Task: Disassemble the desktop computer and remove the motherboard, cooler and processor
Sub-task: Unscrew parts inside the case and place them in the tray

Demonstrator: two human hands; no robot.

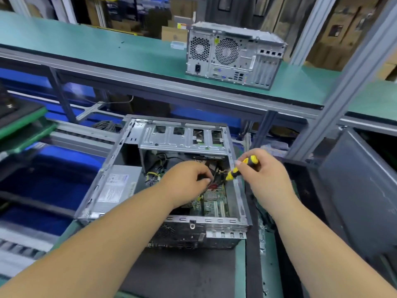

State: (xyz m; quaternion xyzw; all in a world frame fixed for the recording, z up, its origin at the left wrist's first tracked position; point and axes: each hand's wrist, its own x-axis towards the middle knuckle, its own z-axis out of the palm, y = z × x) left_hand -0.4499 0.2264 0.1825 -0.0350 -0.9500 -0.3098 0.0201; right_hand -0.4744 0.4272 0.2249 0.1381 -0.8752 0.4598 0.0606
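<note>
**Both hands inside the opened desktop case**

The green-topped workbench [240, 269] carried a dark mat along its near edge, and on that mat lay the open grey steel desktop computer case [96, 188], on its side with the uncovered face upward, probably so the parts inside could be reached from above. Its long axis ran from the near edge of the bench away toward the far edge, the rear port panel facing the person and the drive cage at the far end. A second, closed grey computer tower [232, 54] stood on the raised green shelf [86, 39] behind, its rear fan grilles facing forward. Inside the open case a silver power supply box [116, 188] sat against the left wall, and the green motherboard [212, 205] lay flat on the floor of the case toward the right wall, not yet removed. The left hand [187, 181] reached down over the board, fingers curled and pinching something small and dark, perhaps a cable or connector; what exactly could not be told. The right hand [262, 171] gripped a yellow-and-black-handled screwdriver [242, 167], slanted down and leftward into the case, apparently kept ready
</note>
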